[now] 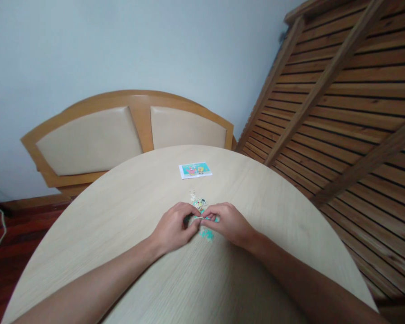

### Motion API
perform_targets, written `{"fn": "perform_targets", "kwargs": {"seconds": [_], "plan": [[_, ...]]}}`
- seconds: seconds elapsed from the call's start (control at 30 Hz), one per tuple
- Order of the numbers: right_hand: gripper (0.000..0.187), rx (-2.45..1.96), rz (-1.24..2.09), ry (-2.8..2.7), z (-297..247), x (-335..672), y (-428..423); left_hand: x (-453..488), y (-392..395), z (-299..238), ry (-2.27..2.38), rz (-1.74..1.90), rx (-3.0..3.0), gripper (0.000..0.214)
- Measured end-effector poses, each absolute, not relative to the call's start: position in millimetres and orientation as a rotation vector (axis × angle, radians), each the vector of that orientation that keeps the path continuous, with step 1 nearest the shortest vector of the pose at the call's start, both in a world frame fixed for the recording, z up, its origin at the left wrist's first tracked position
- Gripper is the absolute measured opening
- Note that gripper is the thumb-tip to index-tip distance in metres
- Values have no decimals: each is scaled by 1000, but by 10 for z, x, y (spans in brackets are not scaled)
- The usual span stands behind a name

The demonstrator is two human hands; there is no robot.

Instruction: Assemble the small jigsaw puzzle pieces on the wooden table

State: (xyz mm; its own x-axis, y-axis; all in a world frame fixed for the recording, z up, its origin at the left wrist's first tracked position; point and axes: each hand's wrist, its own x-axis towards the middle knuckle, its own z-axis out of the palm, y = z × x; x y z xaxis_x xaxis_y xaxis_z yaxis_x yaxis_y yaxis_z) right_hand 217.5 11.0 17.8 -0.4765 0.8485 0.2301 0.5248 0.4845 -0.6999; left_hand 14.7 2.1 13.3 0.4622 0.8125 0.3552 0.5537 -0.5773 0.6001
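Note:
My left hand (178, 226) and my right hand (228, 223) meet over the middle of the table, thumbs and fingertips pinched together. Between them is a small thin pale puzzle piece (199, 218), seen nearly edge-on; its face is hidden. Just beyond my fingers lies a loose pile of small multicoloured puzzle pieces (200, 204), partly covered by the hands. A cluster of teal pieces (207, 234) rests on the near side, below my fingertips. Farther back is a flat picture sheet (195, 170) with cartoon figures on a teal ground.
The round pale wooden table (128, 216) has a curved edge. Behind it stands a padded wooden headboard (97, 139) against the wall. Wooden slats (324, 108) lean at the right. A white cable (2, 229) hangs at the left above the dark red floor.

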Motion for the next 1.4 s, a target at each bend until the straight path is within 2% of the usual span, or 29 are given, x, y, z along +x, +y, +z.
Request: {"fn": "perform_targets", "kwargs": {"seconds": [0.1, 0.27, 0.33, 0.4, 0.47, 0.53, 0.67, 0.77, 0.87, 1.03, 1.1, 1.17, 1.3, 1.4], "plan": [[6, -1140, 629, -2248, 209, 2184, 97, 127, 28, 120, 1200, 862, 2328, 17], [26, -1127, 490, -2315, 235, 2366, 181, 29, 133, 72, 1351, 898, 2311, 20], [52, -1137, 429, -2339, 204, 2424, 222, -14, 182, 32, 1332, 882, 2387, 19], [80, -1205, 450, -2390, 150, 2431, 241, -43, 211, -11, 1265, 830, 2479, 39], [89, -1230, 508, -2471, 94, 2395, 246, -56, 219, -40, 1180, 741, 2563, 55], [77, -1186, 537, -2482, 55, 2357, 254, -60, 217, -43, 1097, 690, 2601, 54], [27, -998, 545, -2351, 43, 2394, 322, -79, 221, 9, 989, 739, 2572, 27], [13, -987, 586, -2282, 54, 2490, 391, -107, 241, 51, 1040, 725, 2536, 21], [14, -1065, 723, -2120, 40, 2559, 443, -141, 274, 68, 1144, 755, 2475, 20], [30, -1083, 957, -1835, -19, 2585, 494, -206, 368, 24, 1227, 920, 2256, 21], [31, -1085, 891, -1854, -24, 2572, 483, -216, 401, -7, 1235, 984, 2153, 24], [33, -1090, 690, -2005, -17, 2535, 444, -202, 408, -23, 1218, 993, 2123, 24], [50, -1162, 379, -2327, 8, 2390, 315, -122, 333, 8, 1070, 905, 2366, 22], [38, -1191, 370, -2386, 46, 2286, 236, -70, 255, 41, 1007, 807, 2566, 25]]}}
